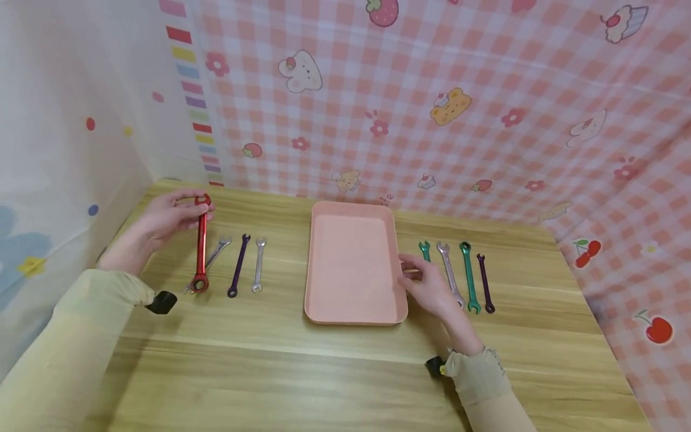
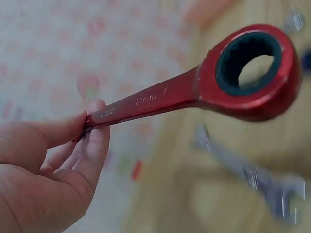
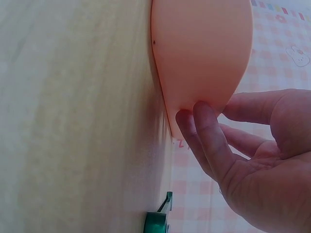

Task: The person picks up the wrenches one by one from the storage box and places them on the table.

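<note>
A red ratcheting combination wrench (image 1: 201,246) is pinched near its open end by the thumb and fingers of my left hand (image 1: 170,217). Its ring end (image 2: 252,73) points down towards me, above a silver wrench (image 2: 252,174) on the table. The head view has a purple wrench (image 1: 239,264) and a small silver wrench (image 1: 259,264) lying just right of it. My right hand (image 1: 429,285) is at the right side of a pink tray (image 1: 402,309). In the right wrist view, its fingertips (image 3: 204,114) touch the tray's outer wall, fingers loosely bent.
Right of the tray lie a short green wrench (image 1: 424,249), a silver wrench (image 1: 450,273), a longer green wrench (image 1: 469,279) and a purple wrench (image 1: 486,285). A pink checked cloth (image 1: 345,120) hangs behind the wooden table (image 1: 259,378), with white cloth on the left.
</note>
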The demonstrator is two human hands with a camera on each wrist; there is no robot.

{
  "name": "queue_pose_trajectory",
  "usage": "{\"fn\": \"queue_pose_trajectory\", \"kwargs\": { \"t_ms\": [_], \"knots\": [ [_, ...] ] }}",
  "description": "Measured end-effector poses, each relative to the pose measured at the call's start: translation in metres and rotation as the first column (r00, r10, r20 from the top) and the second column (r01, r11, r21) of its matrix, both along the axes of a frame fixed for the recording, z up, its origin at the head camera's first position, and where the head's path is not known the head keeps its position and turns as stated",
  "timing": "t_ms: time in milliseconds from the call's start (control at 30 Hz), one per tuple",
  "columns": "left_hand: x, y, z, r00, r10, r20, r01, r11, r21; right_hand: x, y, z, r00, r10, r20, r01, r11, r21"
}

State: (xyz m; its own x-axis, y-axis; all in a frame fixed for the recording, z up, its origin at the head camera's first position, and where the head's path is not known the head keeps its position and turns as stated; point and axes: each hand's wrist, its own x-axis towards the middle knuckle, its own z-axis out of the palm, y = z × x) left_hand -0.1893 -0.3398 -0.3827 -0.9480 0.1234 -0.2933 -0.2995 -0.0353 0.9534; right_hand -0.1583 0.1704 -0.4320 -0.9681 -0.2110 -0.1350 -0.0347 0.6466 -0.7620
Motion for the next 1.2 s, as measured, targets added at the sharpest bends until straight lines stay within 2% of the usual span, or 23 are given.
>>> {"fn": "queue_pose_trajectory", "kwargs": {
  "t_ms": [200, 333, 400, 533, 633, 833, 900, 933, 1100, 1133, 1167, 1200],
  "knots": [
    [0.005, -0.042, -0.026, 0.998, -0.029, 0.059, 0.030, 0.999, -0.018, 0.002, -0.003, -0.001, 1.000, -0.001, 0.011, 0.001, 1.000, -0.009],
    [0.007, -0.057, -0.038, 0.997, -0.043, 0.069, 0.046, 0.998, -0.043, 0.003, -0.004, -0.001, 1.000, 0.001, 0.007, -0.001, 1.000, -0.017],
    [0.007, -0.061, -0.042, 0.996, -0.061, 0.068, 0.067, 0.994, -0.087, 0.003, -0.004, -0.002, 1.000, 0.002, 0.006, -0.002, 1.000, -0.019],
    [0.005, -0.061, -0.046, 0.993, -0.104, 0.056, 0.115, 0.968, -0.223, 0.003, -0.003, -0.002, 1.000, 0.005, 0.000, -0.005, 1.000, -0.020],
    [0.004, -0.059, -0.047, 0.992, -0.124, 0.037, 0.129, 0.933, -0.336, 0.003, -0.004, -0.003, 1.000, 0.006, -0.005, -0.006, 1.000, -0.024],
    [0.003, -0.052, -0.048, 0.991, -0.132, 0.017, 0.121, 0.840, -0.529, 0.002, -0.005, -0.004, 1.000, 0.012, -0.005, -0.012, 1.000, -0.026],
    [0.003, -0.049, -0.047, 0.990, -0.142, 0.003, 0.117, 0.800, -0.588, 0.002, -0.006, -0.004, 1.000, 0.011, -0.005, -0.012, 1.000, -0.028],
    [0.003, -0.048, -0.047, 0.989, -0.146, -0.011, 0.108, 0.777, -0.620, 0.002, -0.006, -0.004, 1.000, 0.011, -0.006, -0.011, 1.000, -0.028],
    [0.004, -0.042, -0.045, 0.972, -0.201, -0.122, 0.024, 0.603, -0.798, 0.002, -0.007, -0.005, 1.000, 0.013, -0.016, -0.013, 1.000, -0.024],
    [0.004, -0.042, -0.045, 0.968, -0.210, -0.139, 0.008, 0.576, -0.817, 0.001, -0.007, -0.005, 1.000, 0.015, -0.017, -0.015, 1.000, -0.024],
    [0.005, -0.041, -0.044, 0.964, -0.217, -0.152, -0.005, 0.559, -0.829, 0.001, -0.007, -0.005, 1.000, 0.016, -0.017, -0.016, 1.000, -0.023],
    [0.005, -0.040, -0.045, 0.963, -0.219, -0.159, -0.011, 0.555, -0.831, 0.001, -0.006, -0.005, 1.000, 0.018, -0.016, -0.018, 1.000, -0.023]
  ]
}}
